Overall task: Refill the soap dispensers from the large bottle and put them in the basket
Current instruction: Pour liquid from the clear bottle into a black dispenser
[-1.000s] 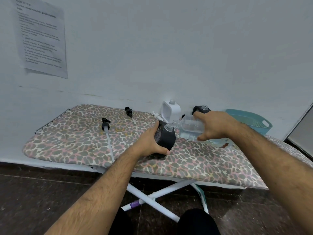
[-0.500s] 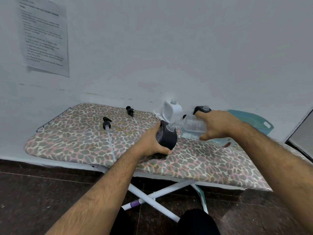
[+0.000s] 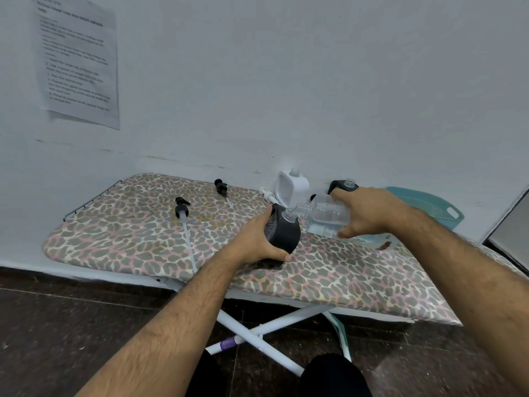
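Left hand [image 3: 256,242] grips the black soap dispenser [image 3: 283,234], fingers curled round its body, tilted with its open neck toward the right – it sits on the leopard-print ironing board [image 3: 137,239]. Right hand [image 3: 369,216] holds the clear large bottle [image 3: 323,214] on its side, fingers wrapped over the top, thumb underneath; the bottle mouth is just at the dispenser neck, touching or nearly so, can't tell which. White dispenser [image 3: 292,186] stands at the back by the wall, neck open, another black dispenser [image 3: 343,185] just beside it to the right, partly hidden behind the right hand. Teal basket [image 3: 429,206] at the far right end of the board, beyond the right wrist – nothing seen inside from here. Two black pump heads lie loose on the board with tubes trailing, one [image 3: 181,209] left of centre, one [image 3: 221,188] further back; a white pump [image 3: 267,194] lies next to the white dispenser. Printed sheet [image 3: 78,60] taped on the wall upper left, text blurred
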{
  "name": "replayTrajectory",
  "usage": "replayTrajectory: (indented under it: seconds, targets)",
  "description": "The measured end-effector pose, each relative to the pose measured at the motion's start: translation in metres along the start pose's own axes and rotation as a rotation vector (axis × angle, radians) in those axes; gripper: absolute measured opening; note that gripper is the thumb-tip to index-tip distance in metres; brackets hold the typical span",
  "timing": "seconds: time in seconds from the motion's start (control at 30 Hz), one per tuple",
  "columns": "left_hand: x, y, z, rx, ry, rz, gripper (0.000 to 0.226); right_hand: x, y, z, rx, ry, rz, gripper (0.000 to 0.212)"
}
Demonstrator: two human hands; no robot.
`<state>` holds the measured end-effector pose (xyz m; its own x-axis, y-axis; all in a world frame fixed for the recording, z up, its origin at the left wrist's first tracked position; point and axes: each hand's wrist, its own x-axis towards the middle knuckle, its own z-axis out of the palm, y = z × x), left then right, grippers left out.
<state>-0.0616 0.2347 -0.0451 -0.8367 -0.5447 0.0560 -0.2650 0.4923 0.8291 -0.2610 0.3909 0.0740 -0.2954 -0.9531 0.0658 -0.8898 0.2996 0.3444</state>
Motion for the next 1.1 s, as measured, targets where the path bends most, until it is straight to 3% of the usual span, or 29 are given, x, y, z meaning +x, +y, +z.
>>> replayTrajectory:
  seconds: [1.1]
  targets:
    - [-0.0019, 0.0043, 0.0004, 0.001, 0.004, -0.022, 0.132, -0.0019, 0.0011, 0.0016, 0.008, -0.007, -0.01, 0.073]
